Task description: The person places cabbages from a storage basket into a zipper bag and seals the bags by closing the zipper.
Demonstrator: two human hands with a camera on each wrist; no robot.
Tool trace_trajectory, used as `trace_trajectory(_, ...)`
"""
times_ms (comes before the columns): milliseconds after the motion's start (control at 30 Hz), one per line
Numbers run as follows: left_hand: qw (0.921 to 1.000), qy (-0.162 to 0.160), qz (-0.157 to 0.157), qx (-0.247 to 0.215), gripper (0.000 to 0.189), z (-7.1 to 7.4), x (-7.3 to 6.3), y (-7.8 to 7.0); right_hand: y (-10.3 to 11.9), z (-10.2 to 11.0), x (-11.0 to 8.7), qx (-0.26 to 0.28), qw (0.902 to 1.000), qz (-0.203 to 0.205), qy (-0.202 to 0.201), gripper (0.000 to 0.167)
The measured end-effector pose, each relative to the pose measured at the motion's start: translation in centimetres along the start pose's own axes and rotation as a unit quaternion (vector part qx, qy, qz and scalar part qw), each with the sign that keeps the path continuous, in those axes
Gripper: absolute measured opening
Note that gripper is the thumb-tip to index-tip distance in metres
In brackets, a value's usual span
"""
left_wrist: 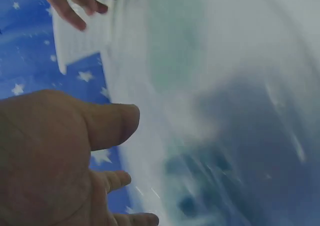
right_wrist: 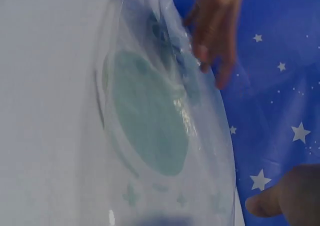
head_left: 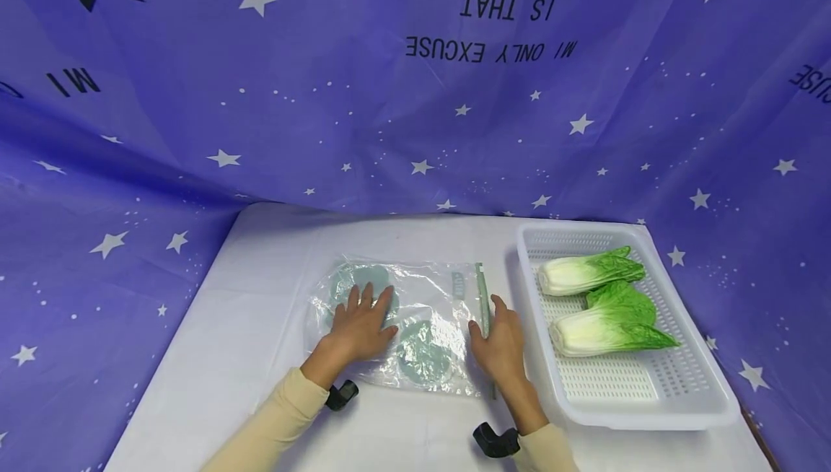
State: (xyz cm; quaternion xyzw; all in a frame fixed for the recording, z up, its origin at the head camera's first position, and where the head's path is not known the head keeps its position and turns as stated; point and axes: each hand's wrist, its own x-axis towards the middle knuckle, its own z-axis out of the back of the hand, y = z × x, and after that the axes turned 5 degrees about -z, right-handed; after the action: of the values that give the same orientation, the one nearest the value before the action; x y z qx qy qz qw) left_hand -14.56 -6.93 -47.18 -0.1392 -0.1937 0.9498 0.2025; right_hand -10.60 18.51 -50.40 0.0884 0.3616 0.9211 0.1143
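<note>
A clear plastic zip bag point(head_left: 428, 284) with pale green round patches lies flat on the white table. My left hand point(head_left: 360, 328) rests on its left part, fingers spread over one green patch. At the bag's right end runs a green zip strip point(head_left: 483, 291). My right hand point(head_left: 501, 342) is right at that strip, thumb on one side and forefinger on the other, fingers loosely bent. In the left wrist view, the thumb point(left_wrist: 112, 125) of my left hand is extended over the bag. The right wrist view shows a large green oval patch point(right_wrist: 147, 116) on the bag.
To the right stands a white perforated plastic basket point(head_left: 532, 328) holding an upper Chinese cabbage point(head_left: 571, 273) and a lower Chinese cabbage point(head_left: 584, 331). A blue star-printed cloth point(head_left: 389, 111) rises behind the white table point(head_left: 227, 342) and along its sides.
</note>
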Motion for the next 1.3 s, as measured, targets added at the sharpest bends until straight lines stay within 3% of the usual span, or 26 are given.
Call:
trace_trajectory(167,0.9981,-0.029,-0.046,0.028,0.068,-0.8,1.6,-3.6,0.2,-0.4,-0.1,0.052,0.9974,-0.041,0.030,0.060)
trace_trajectory(367,0.9853,-0.098,-0.121,0.071,0.044,-3.7,4.1,-7.3,-0.1,-0.6,0.0,0.118,0.9883,-0.085,0.044,0.049)
trace_trajectory(500,0.9859,-0.104,-0.115,0.063,0.029,-5.6,5.4,-8.5,-0.1,-0.8,0.0,0.180,0.9770,-0.103,0.050,0.040)
trace_trajectory(667,0.9915,-0.112,-0.061,0.024,0.034,-6.4,6.2,-8.8,0.0,-1.0,0.0,0.286,0.9459,-0.127,0.086,0.037)
trace_trajectory(767,0.9936,-0.104,-0.043,0.008,0.035,-6.3,6.2,-8.7,0.1,-1.1,0.0,0.313,0.9360,-0.128,0.096,0.037)
trace_trajectory(1000,0.9965,-0.070,-0.038,-0.025,0.031,-5.5,6.0,-8.4,0.1,-1.1,-0.1,0.324,0.9310,-0.121,0.117,0.038)
trace_trajectory(1133,0.9936,-0.078,-0.032,-0.075,0.026,-4.9,5.9,-8.1,0.0,-1.2,-0.1,0.326,0.9309,-0.112,0.122,0.036)
trace_trajectory(1300,0.9828,-0.109,-0.045,-0.142,0.027,-4.4,5.9,-7.2,-0.5,-1.8,-0.2,0.286,0.9462,-0.050,0.144,0.032)
